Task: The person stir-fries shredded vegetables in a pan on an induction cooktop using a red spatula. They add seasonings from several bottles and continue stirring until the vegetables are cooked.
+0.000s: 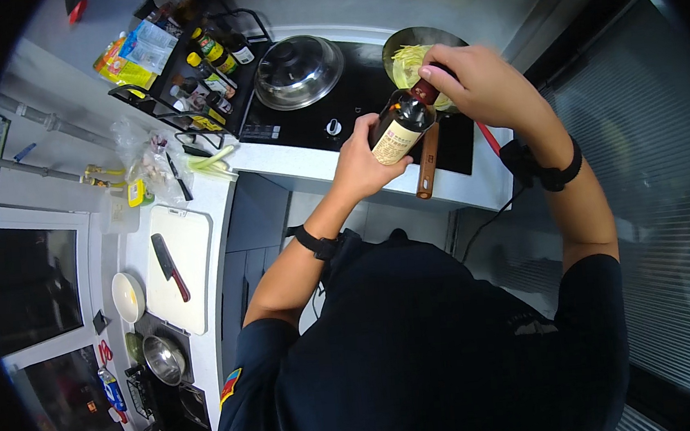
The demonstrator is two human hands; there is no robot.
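A dark glass bottle (400,126) with a cream label bearing writing is tilted over the front of the stove. My left hand (365,163) grips its body from the left. At the neck, my right hand (481,83) has its fingers closed on the dark red bottle cap (426,91); whether the cap is loose or still on the neck I cannot tell. Partly hidden behind that hand, a wok (393,45) holds pale yellow-green shreds of food (408,62). Its wooden handle (429,168) points toward me, below the bottle.
A domed steel lid (298,72) covers the left burner of the black cooktop (358,79). Sauce bottles (210,52) fill a black rack further left. On the left counter, a cleaver-like knife (169,265) lies on a white cutting board (199,277), near a bowl (128,298) and scallion stalks (211,161).
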